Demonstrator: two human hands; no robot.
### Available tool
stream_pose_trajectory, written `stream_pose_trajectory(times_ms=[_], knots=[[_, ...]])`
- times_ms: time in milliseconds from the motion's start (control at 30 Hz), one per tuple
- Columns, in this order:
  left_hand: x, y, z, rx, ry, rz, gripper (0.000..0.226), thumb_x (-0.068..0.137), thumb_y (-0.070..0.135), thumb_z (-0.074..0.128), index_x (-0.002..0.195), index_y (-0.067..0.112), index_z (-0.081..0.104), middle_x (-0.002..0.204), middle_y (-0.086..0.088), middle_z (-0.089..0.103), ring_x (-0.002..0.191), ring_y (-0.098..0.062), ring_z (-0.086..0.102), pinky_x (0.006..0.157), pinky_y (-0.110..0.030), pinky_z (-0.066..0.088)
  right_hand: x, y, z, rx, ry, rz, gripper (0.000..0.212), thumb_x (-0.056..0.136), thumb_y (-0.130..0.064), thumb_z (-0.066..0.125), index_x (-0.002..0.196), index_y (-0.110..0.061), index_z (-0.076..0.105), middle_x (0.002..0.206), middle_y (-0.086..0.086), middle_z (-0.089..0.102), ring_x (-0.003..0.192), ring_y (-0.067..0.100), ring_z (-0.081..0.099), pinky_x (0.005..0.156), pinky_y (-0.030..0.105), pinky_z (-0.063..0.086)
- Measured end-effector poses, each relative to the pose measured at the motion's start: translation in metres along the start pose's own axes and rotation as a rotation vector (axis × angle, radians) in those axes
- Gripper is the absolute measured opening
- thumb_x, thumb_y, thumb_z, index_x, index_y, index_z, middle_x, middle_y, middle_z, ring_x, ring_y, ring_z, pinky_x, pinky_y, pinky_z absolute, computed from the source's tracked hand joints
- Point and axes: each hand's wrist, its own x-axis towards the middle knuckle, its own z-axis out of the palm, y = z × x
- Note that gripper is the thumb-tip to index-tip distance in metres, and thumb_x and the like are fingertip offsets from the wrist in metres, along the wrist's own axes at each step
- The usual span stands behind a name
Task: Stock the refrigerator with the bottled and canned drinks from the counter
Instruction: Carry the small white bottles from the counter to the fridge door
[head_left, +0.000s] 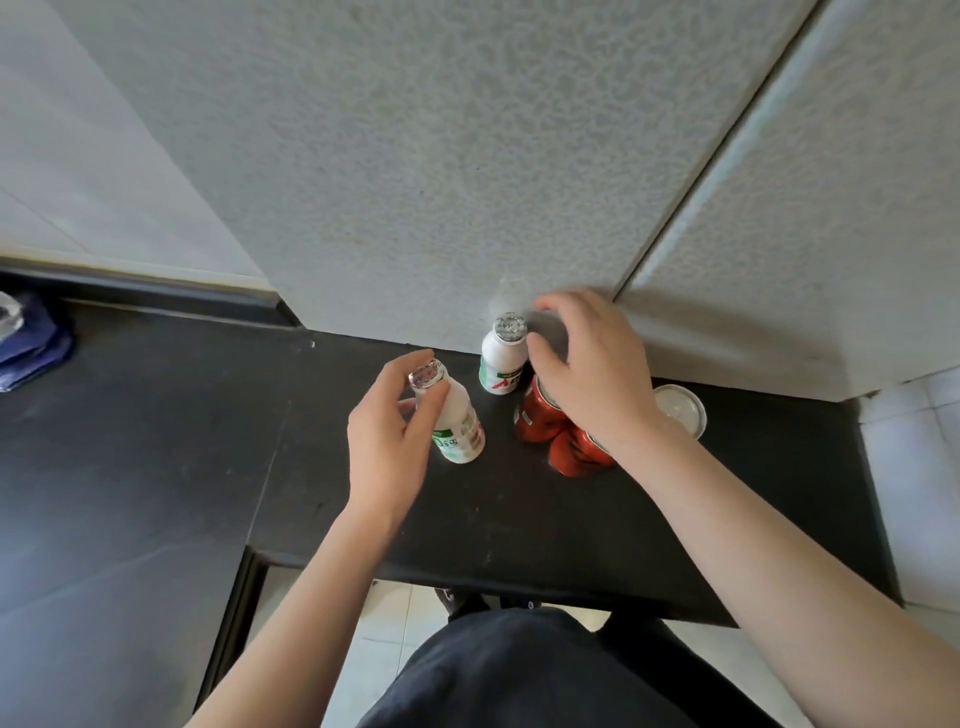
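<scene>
Black counter (156, 441) ran under a speckled grey wall (415, 156), and every drink in sight stood toward its back edge, near the right end. My left hand (387, 441) had thumb and fingers curled round the neck of a white bottle (460, 423), which leaned over; I could not tell whether its base had left the counter. A second white bottle (503, 364) stood upright just beside the wall. My right hand (592, 369) arched over two red cans (540, 421), fingers spread and bent, but whether they gripped a can was hidden. A white-lidded can (678, 410) sat beyond my wrist, and a blue cloth (31, 338) lay at the far left edge. No refrigerator showed, so I judged the stocking barely begun: five drinks left.
</scene>
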Motion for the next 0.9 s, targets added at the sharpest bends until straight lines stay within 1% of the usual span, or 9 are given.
stream_pose_trajectory(times_ms=[100,167,233,367,433,533,667,767,900], knots=[[-0.001,-0.002,-0.011,-0.021,0.003,0.002,0.025,0.091,0.025,0.060,0.110,0.041,0.057,0.101,0.025,0.064,0.085,-0.002,0.064,0.069,-0.010,0.048,0.013,-0.011,0.013,-0.129,-0.142,-0.021,0.038,0.089,-0.028,0.054,0.126,-0.018,0.053,0.124,0.003,0.058,0.115,0.024,0.051,0.094,0.037,0.039],[-0.002,-0.003,-0.017,-0.034,0.008,-0.003,0.025,0.091,0.025,0.059,0.111,0.038,0.058,0.103,0.022,0.064,0.086,0.000,0.063,0.069,-0.008,0.047,0.020,-0.016,0.021,-0.221,-0.217,-0.037,0.040,0.089,-0.028,0.054,0.128,-0.022,0.050,0.124,0.003,0.056,0.114,0.026,0.051,0.091,0.039,0.042],[-0.004,-0.005,-0.023,-0.059,0.016,-0.014,0.024,0.091,0.023,0.060,0.110,0.038,0.058,0.102,0.024,0.064,0.086,0.000,0.063,0.068,-0.009,0.047,0.025,-0.019,0.027,-0.312,-0.255,-0.045,0.038,0.088,-0.025,0.055,0.126,-0.023,0.052,0.121,0.005,0.055,0.110,0.028,0.053,0.086,0.039,0.044],[-0.010,-0.009,-0.030,-0.073,0.024,-0.015,0.029,0.091,0.023,0.061,0.104,0.048,0.056,0.103,0.027,0.063,0.084,-0.001,0.064,0.068,-0.010,0.048,0.029,-0.020,0.034,-0.389,-0.314,-0.059,0.034,0.086,-0.017,0.056,0.120,-0.021,0.054,0.116,0.006,0.055,0.104,0.029,0.055,0.078,0.037,0.044],[-0.015,-0.011,-0.032,-0.084,0.037,-0.014,0.031,0.090,0.023,0.062,0.103,0.050,0.055,0.103,0.026,0.064,0.084,-0.002,0.064,0.069,-0.011,0.048,0.028,-0.018,0.033,-0.338,-0.316,-0.077,0.032,0.088,-0.019,0.056,0.119,-0.019,0.055,0.115,0.006,0.055,0.103,0.029,0.054,0.077,0.036,0.044],[-0.024,-0.012,-0.035,-0.093,0.062,-0.018,0.027,0.090,0.024,0.062,0.105,0.046,0.058,0.102,0.024,0.064,0.084,-0.003,0.064,0.071,-0.013,0.049,0.021,-0.018,0.026,-0.281,-0.309,-0.127,0.030,0.089,-0.023,0.057,0.119,-0.018,0.057,0.112,0.005,0.055,0.101,0.028,0.054,0.077,0.037,0.046],[-0.039,-0.006,-0.040,-0.092,0.140,-0.013,0.026,0.091,0.021,0.062,0.105,0.043,0.059,0.101,0.023,0.065,0.083,-0.004,0.064,0.072,-0.015,0.050,0.004,-0.023,0.006,-0.107,-0.190,-0.186,0.032,0.087,-0.028,0.062,0.117,-0.019,0.061,0.107,0.004,0.058,0.094,0.026,0.057,0.075,0.036,0.046],[-0.056,0.004,-0.043,-0.074,0.197,-0.018,0.025,0.091,0.020,0.061,0.105,0.040,0.059,0.100,0.023,0.064,0.085,-0.004,0.063,0.074,-0.015,0.050,-0.013,-0.028,-0.010,0.003,-0.109,-0.267,0.034,0.086,-0.032,0.063,0.117,-0.018,0.062,0.104,0.003,0.060,0.092,0.023,0.058,0.076,0.035,0.047],[-0.092,0.017,-0.046,-0.058,0.287,-0.036,0.023,0.091,0.020,0.061,0.104,0.038,0.059,0.100,0.021,0.064,0.090,-0.007,0.063,0.078,-0.022,0.052,-0.037,-0.033,-0.022,0.142,-0.084,-0.374,0.036,0.085,-0.034,0.064,0.118,-0.017,0.062,0.104,0.001,0.062,0.093,0.020,0.060,0.075,0.030,0.047]])
